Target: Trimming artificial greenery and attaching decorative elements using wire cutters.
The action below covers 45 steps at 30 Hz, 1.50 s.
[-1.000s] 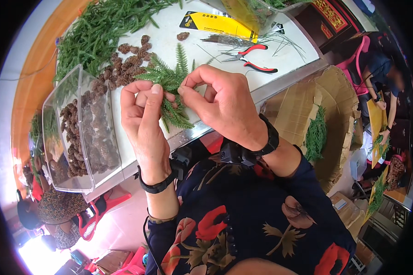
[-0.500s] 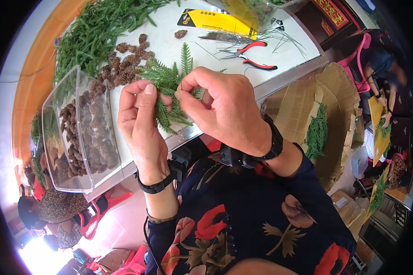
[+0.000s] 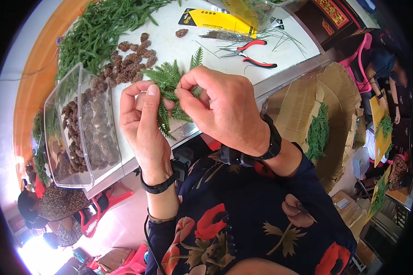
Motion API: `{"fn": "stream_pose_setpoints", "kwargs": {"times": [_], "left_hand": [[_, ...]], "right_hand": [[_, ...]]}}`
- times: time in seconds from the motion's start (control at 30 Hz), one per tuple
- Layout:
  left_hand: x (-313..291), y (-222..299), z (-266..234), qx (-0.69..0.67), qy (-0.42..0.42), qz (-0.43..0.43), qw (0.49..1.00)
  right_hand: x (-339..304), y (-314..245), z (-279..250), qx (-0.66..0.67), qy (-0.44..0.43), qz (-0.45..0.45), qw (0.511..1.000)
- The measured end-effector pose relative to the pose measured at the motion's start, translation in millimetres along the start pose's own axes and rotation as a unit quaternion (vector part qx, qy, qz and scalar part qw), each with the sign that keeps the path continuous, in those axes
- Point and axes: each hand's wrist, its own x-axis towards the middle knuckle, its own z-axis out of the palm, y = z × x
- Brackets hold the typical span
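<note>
Between my two hands is a green artificial pine sprig, its needled tips fanning out past my fingers over the table's near edge. My left hand is closed, thumb and fingers pinching the sprig from the left side. From the right, my right hand pinches thumb to forefinger at the sprig's middle, where a thin dark wire end seems to show; its full course is hidden by the fingers. Beyond my left hand lies a loose pile of brown pine cones. Red-and-black pliers rest farther off to the right.
A clear plastic box of pine cones stands at the left. Green sprigs are heaped at the far left. Thin wires lie by a yellow-and-black package. A cardboard box holding greenery stands right; other people work beyond.
The sprig has turned a little between my fingers, its upright tip leaning farther right. Both hands keep nearly the same place and grip.
</note>
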Motion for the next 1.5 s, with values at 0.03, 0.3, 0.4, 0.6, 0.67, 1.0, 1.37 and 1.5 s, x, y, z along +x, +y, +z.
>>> {"fn": "stream_pose_setpoints", "kwargs": {"times": [0.03, 0.3, 0.4, 0.6, 0.67, 1.0, 1.37, 1.5], "left_hand": [[0.0, 0.7, 0.7, 0.0, -0.001, 0.0, 1.0], [-0.4, 4.7, -0.6, 0.005, -0.025, -0.058, 0.998], [0.6, 1.9, -3.3, -0.021, -0.046, -0.088, 0.995], [1.6, 1.3, -3.4, -0.063, -0.066, -0.13, 0.987], [1.2, 2.3, -1.6, -0.062, -0.065, -0.14, 0.986], [0.8, -1.5, -4.3, -0.049, -0.02, -0.114, 0.992], [-2.0, -9.3, -2.7, -0.041, -0.095, -0.109, 0.989], [-11.9, -7.1, 6.8, -0.033, -0.08, -0.08, 0.993]], "right_hand": [[-0.4, 1.2, 0.0, 0.005, 0.003, -0.003, 1.0], [-7.5, 6.7, -1.3, 0.02, 0.0, 0.002, 1.0], [-9.2, 8.2, -0.8, 0.02, 0.005, 0.003, 1.0], [-8.6, 7.4, -0.1, 0.014, 0.011, 0.001, 1.0], [-8.5, 7.7, 0.1, 0.013, 0.012, -0.002, 1.0], [-21.2, 6.0, 0.9, 0.107, -0.006, 0.038, 0.993], [-21.5, 19.6, 3.2, 0.032, 0.087, -0.124, 0.988], [-29.5, 17.9, 0.7, 0.09, 0.081, -0.064, 0.991]]}}
